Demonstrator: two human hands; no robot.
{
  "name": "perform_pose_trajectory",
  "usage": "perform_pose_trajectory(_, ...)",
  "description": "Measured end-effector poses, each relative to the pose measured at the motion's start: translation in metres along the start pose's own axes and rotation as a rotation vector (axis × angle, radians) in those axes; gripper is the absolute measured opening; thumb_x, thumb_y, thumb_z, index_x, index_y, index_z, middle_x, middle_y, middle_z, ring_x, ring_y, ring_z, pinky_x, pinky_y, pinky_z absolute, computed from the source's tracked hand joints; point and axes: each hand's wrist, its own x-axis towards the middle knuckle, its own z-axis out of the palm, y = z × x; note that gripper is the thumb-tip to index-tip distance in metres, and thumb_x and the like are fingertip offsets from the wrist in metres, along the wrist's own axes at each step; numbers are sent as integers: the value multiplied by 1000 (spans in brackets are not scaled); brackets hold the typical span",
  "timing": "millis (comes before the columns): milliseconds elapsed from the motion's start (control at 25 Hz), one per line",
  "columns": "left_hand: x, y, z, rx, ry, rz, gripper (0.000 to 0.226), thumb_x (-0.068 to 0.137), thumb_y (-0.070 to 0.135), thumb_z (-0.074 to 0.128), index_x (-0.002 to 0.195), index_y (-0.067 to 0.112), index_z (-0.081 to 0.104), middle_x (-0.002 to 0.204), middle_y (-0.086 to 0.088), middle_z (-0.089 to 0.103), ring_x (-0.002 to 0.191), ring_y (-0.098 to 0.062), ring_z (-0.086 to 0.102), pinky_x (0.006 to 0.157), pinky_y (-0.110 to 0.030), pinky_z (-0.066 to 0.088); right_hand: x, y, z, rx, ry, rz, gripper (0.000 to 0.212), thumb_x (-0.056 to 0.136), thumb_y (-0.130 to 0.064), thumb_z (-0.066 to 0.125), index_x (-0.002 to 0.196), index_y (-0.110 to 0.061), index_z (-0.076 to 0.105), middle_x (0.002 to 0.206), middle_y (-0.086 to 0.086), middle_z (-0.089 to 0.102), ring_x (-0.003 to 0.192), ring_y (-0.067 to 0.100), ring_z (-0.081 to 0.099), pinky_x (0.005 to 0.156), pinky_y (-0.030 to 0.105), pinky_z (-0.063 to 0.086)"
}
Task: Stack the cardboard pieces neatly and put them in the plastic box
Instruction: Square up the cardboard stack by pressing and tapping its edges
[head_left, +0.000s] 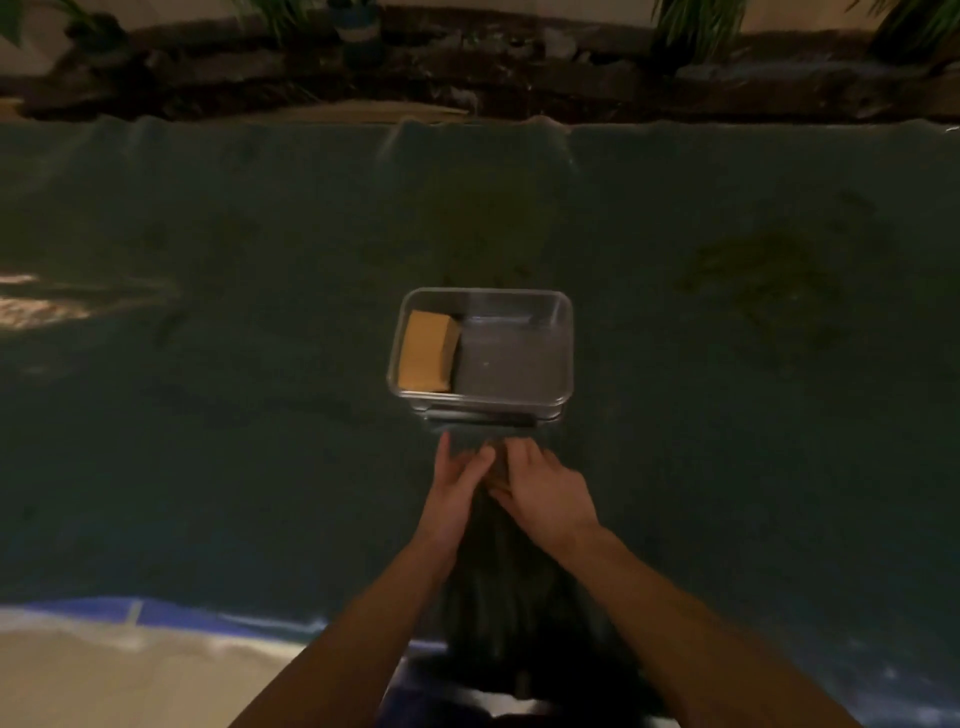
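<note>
A clear plastic box (563, 353) stands in the middle of a dark green cloth. A tan stack of cardboard pieces (427, 351) lies against the box's left wall; the right part of the box floor is bare. Just in front of the box, my left hand (457, 480) and my right hand (545, 486) are pressed together, fingers pointing toward the box. A small brownish sliver (500, 474) shows between them, mostly hidden, and I cannot tell whether it is cardboard. The scene is dim.
The dark green cloth (208, 364) covers the table to a far edge backed by a dark ledge with plants (696, 26). A light floor patch (130, 675) and a blue strip lie at the near left.
</note>
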Motion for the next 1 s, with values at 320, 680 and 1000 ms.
perform_pose_trajectory(320, 13, -14, -156, 1011, -76, 363, 29, 102, 34, 47, 121, 18, 61, 122, -4, 64, 119, -21, 56, 104, -36, 43, 14, -102, 83, -328, -87, -171, 40, 95, -36, 53, 124, -9, 56, 116, 11, 64, 100, 30, 61, 82, 44, 49)
perform_pose_trajectory(680, 21, -29, -159, 1043, 5, 460, 43, 97, 46, 39, 113, 15, 64, 110, -1, 66, 109, -19, 53, 92, -36, 48, -4, -80, 77, -268, -33, -10, 50, 70, -45, 75, 111, -19, 62, 97, 7, 65, 82, 31, 61, 67, 43, 49)
perform_pose_trajectory(1000, 22, -21, -158, 1338, 27, 656, 52, 100, 43, 28, 135, 14, 53, 145, -7, 52, 141, -26, 40, 114, -41, 30, -5, -77, 80, -198, -31, 26, 43, 75, -45, 71, 109, -19, 62, 97, 6, 64, 83, 30, 60, 66, 41, 50)
